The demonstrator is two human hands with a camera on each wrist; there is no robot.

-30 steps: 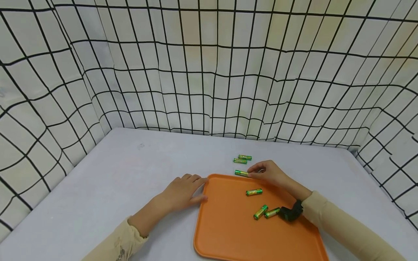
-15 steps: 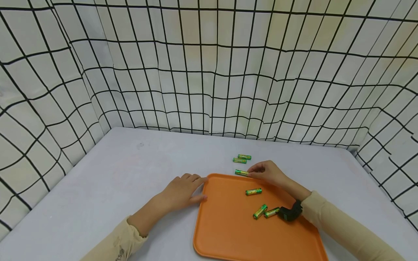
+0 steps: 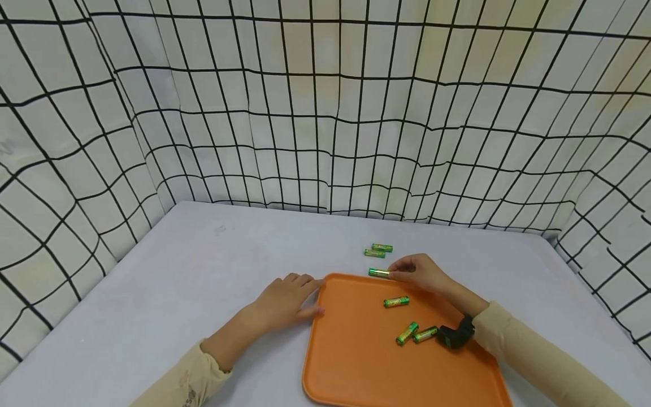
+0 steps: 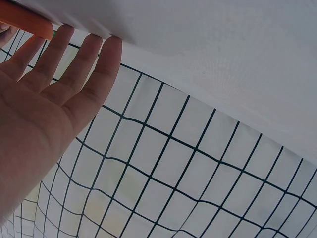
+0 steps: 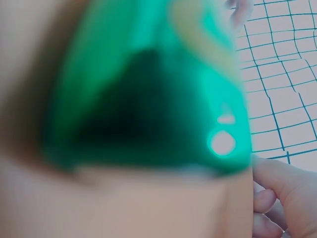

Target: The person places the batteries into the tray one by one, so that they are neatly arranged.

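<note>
At the far edge of the orange tray, my right hand pinches one end of a green-and-gold battery lying nearly level. My left hand rests at the tray's far left corner, thumb and forefinger touching the rim; in the left wrist view its fingers are extended beside the tray's orange edge. Three similar batteries lie on the tray: one alone and two nearer me. A large blurred green battery fills much of the right wrist view, with the right hand at lower right.
Beyond the tray, two batteries lie side by side on the white table. A black wrist-worn device hangs under the right wrist, close to the batteries on the tray. Black netting over white walls encloses the table.
</note>
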